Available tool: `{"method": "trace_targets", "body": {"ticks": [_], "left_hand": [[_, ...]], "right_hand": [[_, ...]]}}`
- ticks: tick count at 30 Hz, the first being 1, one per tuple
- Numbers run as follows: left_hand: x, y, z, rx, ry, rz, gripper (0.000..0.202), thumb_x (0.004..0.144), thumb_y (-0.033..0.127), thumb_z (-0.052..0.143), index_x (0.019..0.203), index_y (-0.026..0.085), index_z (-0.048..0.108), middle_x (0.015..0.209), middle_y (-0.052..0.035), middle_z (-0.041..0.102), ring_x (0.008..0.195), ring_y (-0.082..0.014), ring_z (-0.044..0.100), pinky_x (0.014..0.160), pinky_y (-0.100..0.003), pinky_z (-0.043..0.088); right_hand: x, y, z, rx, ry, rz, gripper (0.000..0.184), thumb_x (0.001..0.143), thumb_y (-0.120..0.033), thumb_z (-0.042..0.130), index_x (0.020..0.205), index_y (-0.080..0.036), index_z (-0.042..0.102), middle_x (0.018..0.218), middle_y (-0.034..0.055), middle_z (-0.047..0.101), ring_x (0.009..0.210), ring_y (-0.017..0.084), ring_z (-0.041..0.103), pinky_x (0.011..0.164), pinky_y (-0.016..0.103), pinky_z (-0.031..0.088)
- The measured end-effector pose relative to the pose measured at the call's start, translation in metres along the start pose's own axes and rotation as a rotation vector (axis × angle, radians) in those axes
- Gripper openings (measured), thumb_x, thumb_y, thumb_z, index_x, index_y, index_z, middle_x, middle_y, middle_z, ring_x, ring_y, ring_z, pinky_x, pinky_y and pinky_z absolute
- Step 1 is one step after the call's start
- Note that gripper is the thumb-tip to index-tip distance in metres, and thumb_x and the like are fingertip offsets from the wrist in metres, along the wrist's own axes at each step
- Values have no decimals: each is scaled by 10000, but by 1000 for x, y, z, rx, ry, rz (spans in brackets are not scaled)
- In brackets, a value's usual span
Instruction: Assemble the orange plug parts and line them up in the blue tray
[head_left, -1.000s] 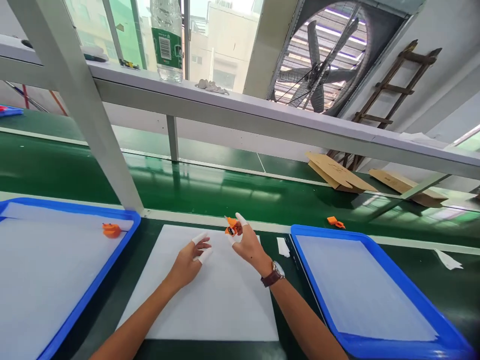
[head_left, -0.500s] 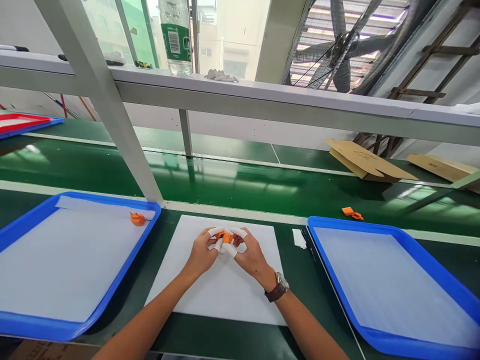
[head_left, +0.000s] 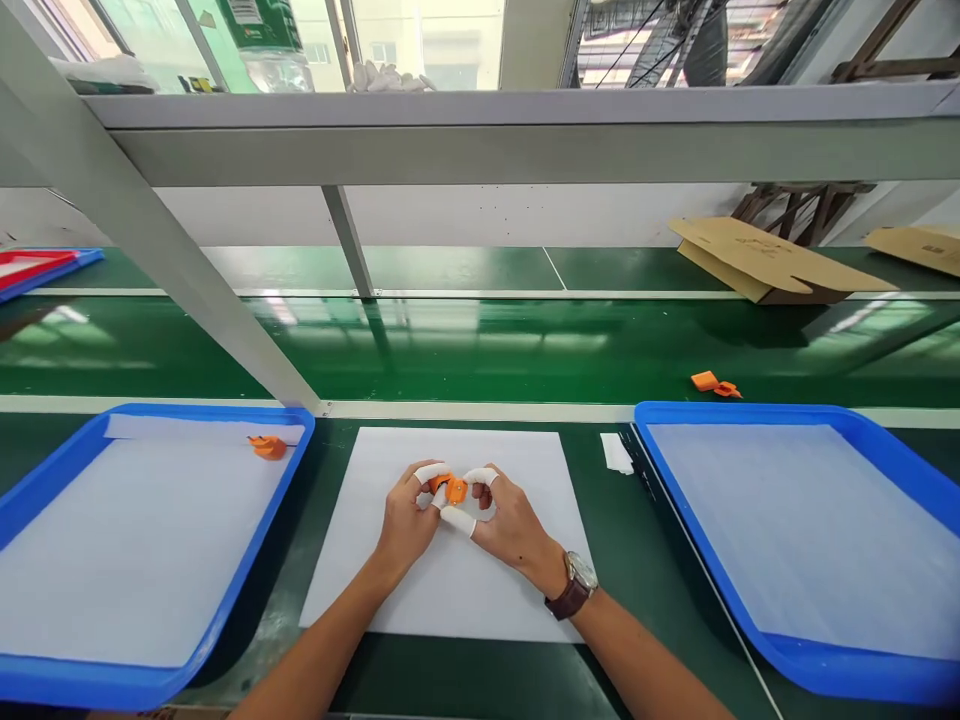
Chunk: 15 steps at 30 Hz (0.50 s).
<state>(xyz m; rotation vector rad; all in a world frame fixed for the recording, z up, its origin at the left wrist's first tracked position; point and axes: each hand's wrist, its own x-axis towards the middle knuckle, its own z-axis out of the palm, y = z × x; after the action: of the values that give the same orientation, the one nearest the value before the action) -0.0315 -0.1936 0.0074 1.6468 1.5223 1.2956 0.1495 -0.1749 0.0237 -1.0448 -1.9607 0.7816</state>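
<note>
Above a white sheet (head_left: 465, 590), a small orange plastic part (head_left: 455, 490) with a dark spot sits between my fingertips. My left hand (head_left: 409, 515) pinches its left side with thumb and index finger, both in white finger cots. At its right side, my right hand (head_left: 510, 520) has a cotted index fingertip touching or very near it, while the cotted thumb reaches below it. The fingers partly cover the part, so its full shape is hidden. A watch (head_left: 574, 585) is on my right wrist.
A blue tray (head_left: 255, 570) at left, lined with white paper, holds an orange piece (head_left: 268, 447). Another paper-lined blue tray (head_left: 697, 560) lies at right. Beyond it, orange pieces (head_left: 715, 384) rest on the green surface. A slanted metal post (head_left: 202, 290) and a crossbar (head_left: 487, 155) stand ahead.
The camera view has tilted down and levelled. The orange part has turned slightly between my fingers, and my right fingers sit a little differently around it.
</note>
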Motion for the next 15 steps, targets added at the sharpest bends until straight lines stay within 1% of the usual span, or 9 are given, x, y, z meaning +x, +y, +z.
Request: {"method": "trace_targets", "body": {"ticks": [3,5,7,10,12,13,15], "left_hand": [[-2,1,0,-10,-24,-3,271,831,164,605,1050,290,703,1111,-46,674,896,-190,653,751,-327,565],[-1,1,0,-23,-28,-8,238,852,193,605,1042,290,710,1078,-49,668,907,-192,657,767,-332,577],[0,1,1,-63,-48,-31,207,875,219,600,1037,286,710,1071,-51,655,941,-194,662,798,-336,592],[4,2,1,-160,-141,-87,252,888,246,618,1130,280,680,1185,-55,629,1050,-201,655,902,-360,593],[6,4,1,-214,-197,-106,322,893,259,629,1214,276,645,1259,-61,613,1125,-212,639,979,-392,570],[6,4,0,-225,-205,-108,336,897,263,630,1233,272,636,1274,-63,613,1147,-216,633,1001,-402,561],[5,4,1,-214,-176,-102,310,909,263,619,1218,265,647,1261,-62,628,1146,-214,636,1003,-403,561]], "right_hand": [[-1,-1,1,57,-8,79,229,872,-342,672,1043,-236,564,853,9,574,678,153,516,627,305,494],[0,0,2,107,-18,107,158,914,-279,595,1063,-233,574,889,20,610,690,151,535,638,304,500],[2,4,3,150,-14,128,140,929,-240,552,1064,-231,588,924,29,636,702,150,551,647,304,506],[5,12,3,183,35,150,132,913,-227,565,1040,-225,602,933,33,647,728,158,576,669,311,523],[7,16,2,190,75,146,146,907,-212,569,1049,-223,603,949,39,643,763,167,596,696,319,540],[7,17,2,186,91,131,162,907,-199,566,1063,-224,601,967,45,639,779,170,602,709,324,546],[5,17,2,157,98,69,209,906,-170,555,1104,-227,590,1006,57,624,794,176,605,722,335,553]]}}
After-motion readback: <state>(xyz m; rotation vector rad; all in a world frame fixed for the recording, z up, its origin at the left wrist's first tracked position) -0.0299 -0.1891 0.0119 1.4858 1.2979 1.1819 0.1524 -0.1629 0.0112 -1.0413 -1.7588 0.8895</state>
